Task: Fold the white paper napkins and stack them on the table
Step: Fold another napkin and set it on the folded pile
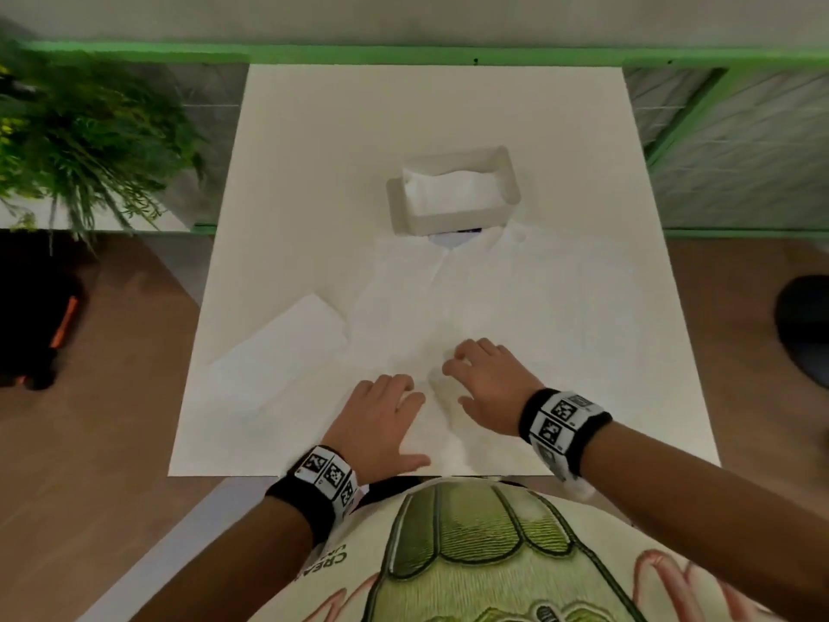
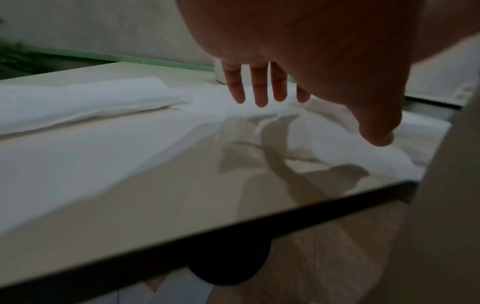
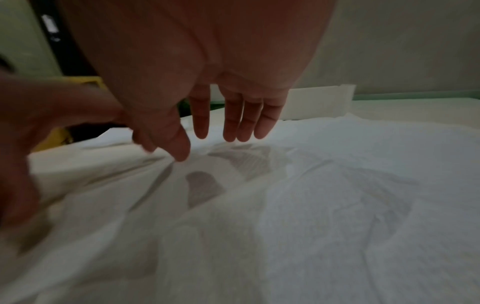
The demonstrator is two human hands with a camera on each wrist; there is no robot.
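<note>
Head view: left hand [image 1: 381,419] and right hand [image 1: 486,388], fingers spread, over unfolded napkin [image 1: 493,307]

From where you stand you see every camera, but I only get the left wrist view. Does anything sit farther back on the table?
Observer: Yes, a white box of napkins stands at mid-table.
Visitor: What is the other hand doing?
Observer: The right hand is over the spread napkin, fingers extended downward, gripping nothing.
Visitor: And the white roll on my left?
Observer: That is a folded napkin, lying left of the spread one.
</note>
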